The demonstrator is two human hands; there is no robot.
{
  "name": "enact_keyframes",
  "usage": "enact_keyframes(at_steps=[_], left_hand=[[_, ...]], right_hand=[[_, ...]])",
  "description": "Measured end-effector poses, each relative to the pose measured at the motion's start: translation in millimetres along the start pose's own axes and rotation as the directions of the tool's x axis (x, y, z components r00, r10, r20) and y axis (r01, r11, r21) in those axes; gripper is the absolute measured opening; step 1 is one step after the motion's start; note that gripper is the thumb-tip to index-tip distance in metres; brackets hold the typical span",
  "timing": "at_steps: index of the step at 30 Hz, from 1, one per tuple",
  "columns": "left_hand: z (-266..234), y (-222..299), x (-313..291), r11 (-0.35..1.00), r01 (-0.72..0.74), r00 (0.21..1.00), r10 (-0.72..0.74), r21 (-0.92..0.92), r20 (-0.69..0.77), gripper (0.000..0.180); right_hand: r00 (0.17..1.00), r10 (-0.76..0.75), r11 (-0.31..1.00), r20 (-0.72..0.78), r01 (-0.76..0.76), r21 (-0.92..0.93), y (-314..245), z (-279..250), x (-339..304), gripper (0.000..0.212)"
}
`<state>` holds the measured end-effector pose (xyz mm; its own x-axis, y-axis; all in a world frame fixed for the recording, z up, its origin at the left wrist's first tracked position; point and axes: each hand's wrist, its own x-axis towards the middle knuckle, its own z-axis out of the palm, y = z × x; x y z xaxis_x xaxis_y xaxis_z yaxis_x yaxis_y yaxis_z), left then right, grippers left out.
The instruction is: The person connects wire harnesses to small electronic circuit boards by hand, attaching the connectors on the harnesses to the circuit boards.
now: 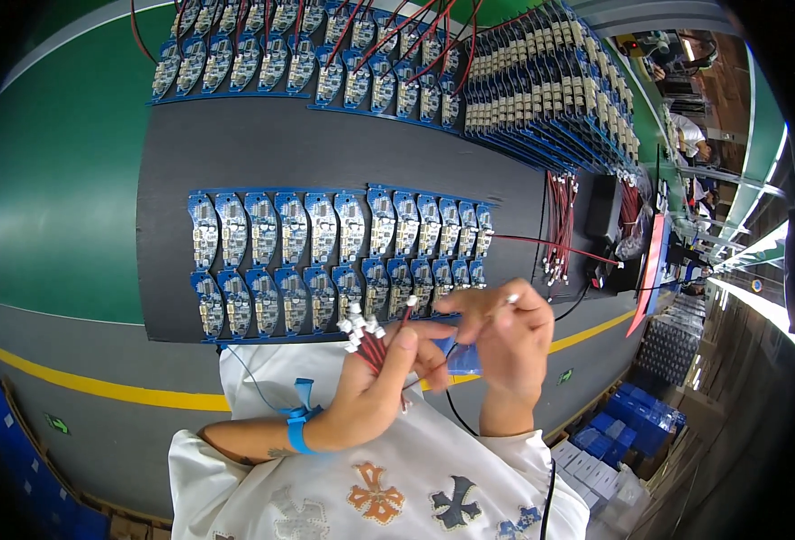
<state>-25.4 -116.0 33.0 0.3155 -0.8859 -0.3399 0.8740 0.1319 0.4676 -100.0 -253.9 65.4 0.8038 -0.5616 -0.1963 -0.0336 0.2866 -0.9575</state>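
Note:
My left hand (372,396), with a blue wrist strap (300,418), is closed around a bundle of red and black wire leads (369,349) with white plugs at their ends. One lead stands apart between thumb and forefinger. Slightly blurred, my right hand (511,353) is raised beside it, its fingertips pinching a white plug (512,299). Just beyond both hands lie two joined panels of blue circuit boards (321,229) in two rows on a dark mat (262,144). From the far-right board, a single red lead (550,242) stretches right.
More blue boards (271,63) with red leads lie at the back, beside a tall stack of board panels (550,85). Loose red leads (560,216) and a black box (605,207) are on the right. Blue crates (631,418) stand on the floor, lower right.

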Motion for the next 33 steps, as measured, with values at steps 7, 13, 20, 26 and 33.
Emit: enact_keyframes(at_steps=[7,13,20,26,33], left_hand=[[-7,-2,3,0.972,-0.105,0.986,0.129,0.211,-0.103,0.038],[2,8,7,0.994,-0.018,0.99,0.034,0.112,-0.14,0.017],[1,5,11,0.978,-0.042,0.981,0.079,0.203,-0.179,0.011],[-1,4,9,0.979,0.005,0.987,0.028,0.204,-0.16,0.014],[-5,1,4,0.986,0.01,0.994,0.009,0.164,-0.113,0.015]], right_hand=[[0.977,0.177,0.978,-0.119,-0.161,0.135,-28,-12,-8,0.009],[0.985,-0.085,0.61,0.147,0.168,-0.774,-32,9,-4,0.013],[0.942,-0.213,0.426,0.261,0.33,-0.843,-35,10,3,0.017],[0.85,-0.184,-0.073,0.493,0.488,-0.87,-43,-20,42,0.02],[0.844,-0.091,-0.322,0.529,0.478,-0.817,-35,-30,64,0.013]])
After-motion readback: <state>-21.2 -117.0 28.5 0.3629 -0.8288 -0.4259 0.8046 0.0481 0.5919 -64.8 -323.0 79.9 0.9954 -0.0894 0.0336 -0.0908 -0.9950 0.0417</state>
